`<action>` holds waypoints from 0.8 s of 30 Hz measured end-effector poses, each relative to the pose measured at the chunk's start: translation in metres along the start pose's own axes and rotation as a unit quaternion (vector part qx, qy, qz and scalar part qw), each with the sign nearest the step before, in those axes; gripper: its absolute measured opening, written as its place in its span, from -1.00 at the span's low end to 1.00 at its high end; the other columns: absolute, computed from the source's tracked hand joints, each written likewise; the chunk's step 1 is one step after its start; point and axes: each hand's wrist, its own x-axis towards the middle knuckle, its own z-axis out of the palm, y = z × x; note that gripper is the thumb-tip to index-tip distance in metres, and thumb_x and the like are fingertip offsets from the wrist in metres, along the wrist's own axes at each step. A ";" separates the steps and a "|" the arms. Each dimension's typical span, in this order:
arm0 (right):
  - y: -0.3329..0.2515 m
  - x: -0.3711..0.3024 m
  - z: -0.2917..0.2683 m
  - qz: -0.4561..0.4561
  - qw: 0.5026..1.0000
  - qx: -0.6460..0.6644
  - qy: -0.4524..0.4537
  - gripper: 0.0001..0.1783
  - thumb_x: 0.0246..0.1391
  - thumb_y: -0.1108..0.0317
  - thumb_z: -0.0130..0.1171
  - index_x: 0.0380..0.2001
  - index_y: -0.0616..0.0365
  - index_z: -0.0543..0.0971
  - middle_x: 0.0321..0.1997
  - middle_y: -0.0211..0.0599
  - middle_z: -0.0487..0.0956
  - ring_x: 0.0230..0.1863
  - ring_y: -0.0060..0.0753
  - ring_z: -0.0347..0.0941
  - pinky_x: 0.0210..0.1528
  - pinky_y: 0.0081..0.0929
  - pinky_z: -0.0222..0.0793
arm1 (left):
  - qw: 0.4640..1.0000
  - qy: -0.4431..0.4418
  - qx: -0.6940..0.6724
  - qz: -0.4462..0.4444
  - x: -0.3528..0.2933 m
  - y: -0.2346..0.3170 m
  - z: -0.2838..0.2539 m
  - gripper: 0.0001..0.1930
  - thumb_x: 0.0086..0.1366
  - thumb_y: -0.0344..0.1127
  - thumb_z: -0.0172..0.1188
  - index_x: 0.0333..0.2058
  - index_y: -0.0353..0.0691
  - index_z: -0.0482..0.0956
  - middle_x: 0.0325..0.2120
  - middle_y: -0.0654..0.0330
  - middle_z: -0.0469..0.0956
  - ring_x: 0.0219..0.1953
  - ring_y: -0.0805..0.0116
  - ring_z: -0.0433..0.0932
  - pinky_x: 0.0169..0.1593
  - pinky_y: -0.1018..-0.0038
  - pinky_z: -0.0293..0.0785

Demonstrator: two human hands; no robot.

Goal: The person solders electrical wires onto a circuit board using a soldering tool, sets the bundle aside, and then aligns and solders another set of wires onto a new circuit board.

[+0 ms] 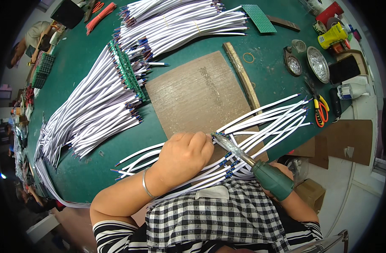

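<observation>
My left hand [186,155] is closed in a pinch over a bundle of white cables [260,133]. Whatever its fingertips hold is hidden behind the knuckles. In my right hand [284,172] is a soldering iron [272,180] with a green handle and a grey metal shaft. The iron's tip points left, meeting the cable joints close to my left fingertips. Blue and brown wire ends show at the cables' right ends. More joints with small dark green pieces lie across the cables nearer my body. Beneath the bundle is a brown board [193,97].
Long white cables joined to green circuit boards [126,69] lie at left, with bundled cables [193,25] behind. A wooden strip [241,76] edges the board. At right are scissors [320,110], a metal dish [318,64] and a yellow bottle [331,36]. People work at far left.
</observation>
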 end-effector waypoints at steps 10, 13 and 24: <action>-0.018 0.013 -0.014 0.144 0.985 0.089 -0.036 -0.56 -0.03 0.20 0.26 -0.14 0.27 0.49 -0.31 -0.20 0.60 -0.33 -0.27 0.58 -0.26 -0.45 0.48 | 1.000 0.001 -0.016 -0.001 0.001 -0.001 -0.001 -0.77 0.03 -0.41 0.17 -0.28 -0.29 0.55 -0.48 0.20 0.42 -0.54 0.32 0.43 -0.49 0.44 0.38; -0.018 0.014 -0.010 0.167 0.919 0.345 0.088 -0.54 0.06 0.21 0.15 -0.03 0.27 0.42 -0.19 -0.18 0.58 -0.29 -0.30 0.57 -0.17 -0.40 0.48 | 1.000 0.010 -0.017 0.002 0.002 0.000 -0.001 -0.77 0.03 -0.41 0.17 -0.28 -0.29 0.55 -0.49 0.20 0.41 -0.54 0.32 0.43 -0.49 0.43 0.38; -0.011 0.052 0.014 0.162 0.729 0.650 0.144 -0.11 0.10 -0.03 0.13 0.32 0.16 0.00 0.40 -0.16 0.04 0.26 -0.10 0.25 0.21 -0.04 0.34 | 0.964 -0.035 -0.183 -0.187 0.009 0.000 0.000 -0.76 0.09 -0.35 0.26 -0.24 -0.24 0.57 -0.49 0.11 0.48 -0.50 0.22 0.50 -0.42 0.40 0.43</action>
